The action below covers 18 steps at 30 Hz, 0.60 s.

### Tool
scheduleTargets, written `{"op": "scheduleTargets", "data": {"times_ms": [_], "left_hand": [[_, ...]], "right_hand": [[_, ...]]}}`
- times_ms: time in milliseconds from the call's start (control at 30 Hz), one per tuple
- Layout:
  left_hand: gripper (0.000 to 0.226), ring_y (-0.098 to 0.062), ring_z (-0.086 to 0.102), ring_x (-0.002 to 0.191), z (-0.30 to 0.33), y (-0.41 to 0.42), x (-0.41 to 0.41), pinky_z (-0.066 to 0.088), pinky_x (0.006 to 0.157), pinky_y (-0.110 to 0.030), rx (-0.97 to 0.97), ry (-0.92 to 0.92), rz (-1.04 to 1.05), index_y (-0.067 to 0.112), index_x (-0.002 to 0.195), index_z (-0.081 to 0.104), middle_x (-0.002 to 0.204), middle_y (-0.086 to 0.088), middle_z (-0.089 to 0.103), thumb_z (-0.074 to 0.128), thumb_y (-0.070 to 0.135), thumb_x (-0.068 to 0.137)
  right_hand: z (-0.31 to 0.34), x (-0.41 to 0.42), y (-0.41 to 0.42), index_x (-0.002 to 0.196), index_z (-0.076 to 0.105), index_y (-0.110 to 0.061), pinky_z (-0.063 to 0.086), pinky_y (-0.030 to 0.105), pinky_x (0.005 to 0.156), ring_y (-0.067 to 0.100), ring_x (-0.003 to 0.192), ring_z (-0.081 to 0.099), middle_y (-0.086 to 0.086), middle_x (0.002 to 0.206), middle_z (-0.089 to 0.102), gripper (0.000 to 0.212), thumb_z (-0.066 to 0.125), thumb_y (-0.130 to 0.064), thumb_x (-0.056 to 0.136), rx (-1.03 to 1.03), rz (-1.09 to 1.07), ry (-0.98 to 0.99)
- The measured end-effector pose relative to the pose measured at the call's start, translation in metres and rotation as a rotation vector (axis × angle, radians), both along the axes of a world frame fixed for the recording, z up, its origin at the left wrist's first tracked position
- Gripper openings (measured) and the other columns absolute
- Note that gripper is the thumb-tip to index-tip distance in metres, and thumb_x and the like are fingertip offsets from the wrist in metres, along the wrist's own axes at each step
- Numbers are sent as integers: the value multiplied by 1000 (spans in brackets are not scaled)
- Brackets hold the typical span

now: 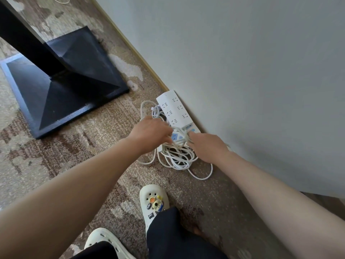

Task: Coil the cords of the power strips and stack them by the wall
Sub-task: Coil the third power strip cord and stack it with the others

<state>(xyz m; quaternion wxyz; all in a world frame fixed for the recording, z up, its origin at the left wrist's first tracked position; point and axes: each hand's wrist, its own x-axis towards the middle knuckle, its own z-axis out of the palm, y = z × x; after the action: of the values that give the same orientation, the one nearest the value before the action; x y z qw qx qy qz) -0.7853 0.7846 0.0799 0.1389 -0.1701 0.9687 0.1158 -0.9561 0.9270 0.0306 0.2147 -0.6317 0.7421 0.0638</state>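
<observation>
So both hands are down at the pile by the wall. One white power strip already lies flat on the carpet, its long side right against the skirting, with a loose coil just beside it. A second strip, the one with blue sockets, is in the middle of things: the left hand curls its fingers around that end, and the right hand grips the cord bundle wrapped over it. Below that the cord is still pretty messy, with loops spilling out toward the shoes.

I'd say it's over halfway. The strips are at the wall, but that second cord needs tidying and the strip probably has to be set properly on the first one. Black table base sits well apart at the left.
</observation>
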Motion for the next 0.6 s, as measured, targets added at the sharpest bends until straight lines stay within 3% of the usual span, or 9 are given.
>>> {"op": "scheduleTargets", "data": {"times_ms": [67, 133, 200, 233, 333, 400, 533, 600], "left_hand": [[35, -13, 50, 91, 0, -2, -6, 33, 97, -37, -66, 108, 1, 33, 91, 63, 88, 15, 54, 47, 63, 84], [38, -19, 47, 109, -1, 3, -15, 24, 102, -39, -67, 215, 31, 34, 93, 68, 103, 11, 58, 55, 66, 77], [36, -22, 40, 120, -4, 6, -24, 22, 103, -38, 63, 256, 157, 31, 93, 69, 116, 8, 57, 64, 62, 74], [34, -22, 38, 121, -5, 6, -26, 25, 99, -37, 183, 255, 274, 30, 92, 68, 118, 7, 55, 68, 58, 73], [20, -19, 45, 111, -12, 2, -23, 37, 92, -34, 531, 259, 563, 25, 83, 66, 114, 4, 55, 73, 44, 80], [14, -23, 59, 101, -15, -1, -18, 47, 92, -42, 730, 225, 660, 20, 90, 69, 107, 2, 62, 65, 34, 90], [31, -23, 59, 93, -14, -1, -9, 48, 90, -37, 1045, 183, 878, 15, 123, 60, 99, -2, 62, 49, 33, 100], [33, -20, 55, 83, -12, 0, -6, 50, 85, -32, 1150, 165, 932, 8, 119, 58, 93, -8, 55, 44, 33, 102]], "right_hand": [[3, 3, 2, 124, 44, -21, 41, 35, 58, 27, 75, 64, -3, 87, 60, 26, 37, -36, 103, -39, 56, -28], [8, 10, 4, 104, 48, -21, 38, 32, 52, 17, 59, 57, -11, 70, 46, 18, 40, -36, 97, -112, 115, -107], [14, 16, 5, 93, 49, -23, 34, 28, 49, 5, 48, 43, -13, 61, 39, 15, 43, -35, 86, -170, 87, -161], [16, 17, 5, 97, 50, -24, 32, 28, 49, 4, 49, 41, -14, 62, 39, 21, 43, -38, 83, -176, 51, -171], [18, 15, 6, 120, 49, -33, 30, 27, 51, 10, 62, 46, -18, 73, 43, 47, 35, -60, 85, -183, -29, -196], [19, 16, 7, 117, 51, -32, 30, 27, 52, 10, 63, 47, -18, 67, 43, 52, 25, -67, 90, -220, -77, -243], [16, 20, 13, 106, 54, -23, 31, 29, 52, 10, 61, 48, -16, 67, 44, 39, 32, -55, 99, -281, -105, -289], [15, 21, 13, 107, 55, -23, 28, 23, 50, 4, 57, 45, -18, 66, 44, 35, 36, -52, 100, -306, -112, -294]]}}
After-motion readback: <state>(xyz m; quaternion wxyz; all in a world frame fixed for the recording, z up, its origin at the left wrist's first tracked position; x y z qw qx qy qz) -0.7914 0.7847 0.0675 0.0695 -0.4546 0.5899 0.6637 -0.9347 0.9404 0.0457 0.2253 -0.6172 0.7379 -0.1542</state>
